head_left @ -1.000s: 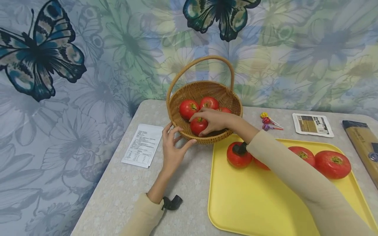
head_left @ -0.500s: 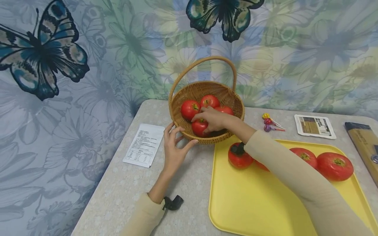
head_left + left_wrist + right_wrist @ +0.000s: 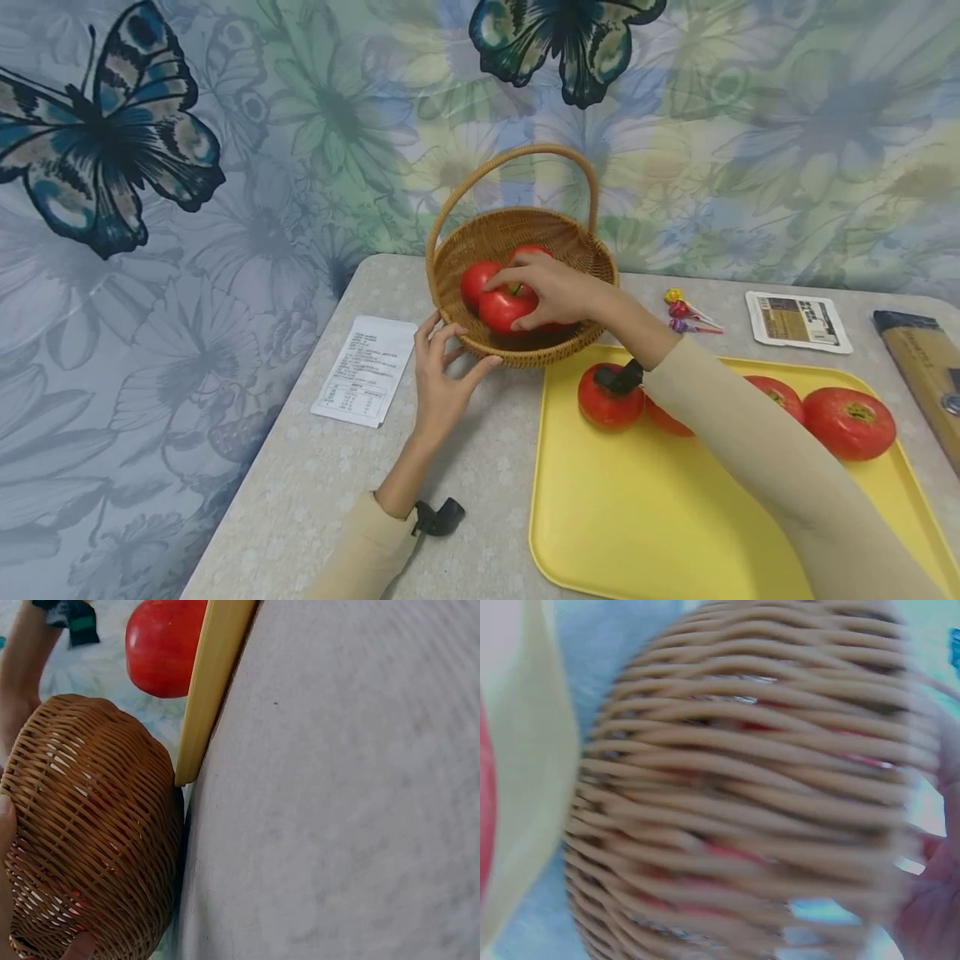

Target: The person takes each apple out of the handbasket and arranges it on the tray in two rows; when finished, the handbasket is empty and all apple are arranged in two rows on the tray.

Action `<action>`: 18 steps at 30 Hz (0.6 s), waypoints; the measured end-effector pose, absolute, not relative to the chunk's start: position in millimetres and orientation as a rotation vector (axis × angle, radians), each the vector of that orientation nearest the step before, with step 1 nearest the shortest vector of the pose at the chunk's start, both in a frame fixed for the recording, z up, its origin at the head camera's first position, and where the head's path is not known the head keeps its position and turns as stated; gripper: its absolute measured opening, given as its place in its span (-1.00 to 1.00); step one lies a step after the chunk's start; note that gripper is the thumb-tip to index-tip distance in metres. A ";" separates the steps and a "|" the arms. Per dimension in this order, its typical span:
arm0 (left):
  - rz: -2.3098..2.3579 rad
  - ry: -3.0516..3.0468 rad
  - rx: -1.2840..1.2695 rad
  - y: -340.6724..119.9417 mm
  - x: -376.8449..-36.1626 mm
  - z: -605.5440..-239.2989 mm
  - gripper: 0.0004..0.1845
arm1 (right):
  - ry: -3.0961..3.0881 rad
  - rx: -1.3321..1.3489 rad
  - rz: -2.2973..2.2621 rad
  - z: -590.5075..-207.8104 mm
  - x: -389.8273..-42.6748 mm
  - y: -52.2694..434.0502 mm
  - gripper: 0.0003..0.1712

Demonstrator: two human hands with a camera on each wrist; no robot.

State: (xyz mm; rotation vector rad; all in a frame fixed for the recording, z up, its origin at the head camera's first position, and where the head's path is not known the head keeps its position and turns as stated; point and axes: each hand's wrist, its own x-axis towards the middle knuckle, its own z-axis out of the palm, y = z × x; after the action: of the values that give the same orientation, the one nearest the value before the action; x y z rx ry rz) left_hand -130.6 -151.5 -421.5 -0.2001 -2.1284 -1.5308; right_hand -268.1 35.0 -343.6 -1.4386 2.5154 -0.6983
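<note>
Apple [image 3: 502,311] apparently within right hand [image 3: 558,288]

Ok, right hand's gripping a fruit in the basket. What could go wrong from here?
The right hand could knock its red fruit against the neighbouring fruit. The right sleeve, crossing over the yellow tray, might brush the tray fruit. If the left hand eases off, the basket may shift.

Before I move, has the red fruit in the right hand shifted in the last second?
Yes: in the head view the red fruit in the right hand has moved up, away from the near rim of the basket.
</note>
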 end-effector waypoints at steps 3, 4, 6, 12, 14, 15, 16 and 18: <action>-1.545 -2.120 -0.188 -149.8 -130.8 -419.3 -0.47 | 2.578 -1.456 -0.774 -324.3 -257.1 50.6 -0.33; -1.548 -2.120 -0.185 -149.7 -130.3 -419.3 -0.47 | 2.600 -1.458 -0.795 -318.9 -252.2 56.7 -0.33; -1.550 -2.117 -0.184 -149.7 -129.8 -419.1 -0.47 | 2.643 -1.477 -0.828 -308.9 -240.8 71.3 -0.33; -1.538 -2.108 -0.198 -148.3 -130.8 -419.2 -0.47 | 2.711 -1.602 -0.830 -304.7 -196.1 123.7 -0.31; -1.537 -2.107 -0.197 -147.8 -131.0 -419.8 -0.47 | 2.717 -1.615 -0.797 -312.6 -179.0 139.1 -0.29; -1.535 -2.107 -0.195 -147.7 -130.9 -420.2 -0.47 | 2.710 -1.602 -0.788 -317.5 -171.1 145.4 -0.28; -1.533 -2.107 -0.193 -147.9 -131.2 -420.6 -0.47 | 2.703 -1.582 -0.780 -322.8 -163.7 150.9 -0.27; -1.531 -2.105 -0.187 -148.2 -131.0 -421.5 -0.47 | 2.681 -1.533 -0.767 -334.4 -150.6 158.7 -0.25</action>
State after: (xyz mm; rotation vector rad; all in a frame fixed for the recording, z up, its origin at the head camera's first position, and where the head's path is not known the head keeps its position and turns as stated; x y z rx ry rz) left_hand -131.0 -148.2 -421.5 -0.1872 -2.1049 -1.5307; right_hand -150.6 158.7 -334.4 -1.5329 2.6807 -0.7670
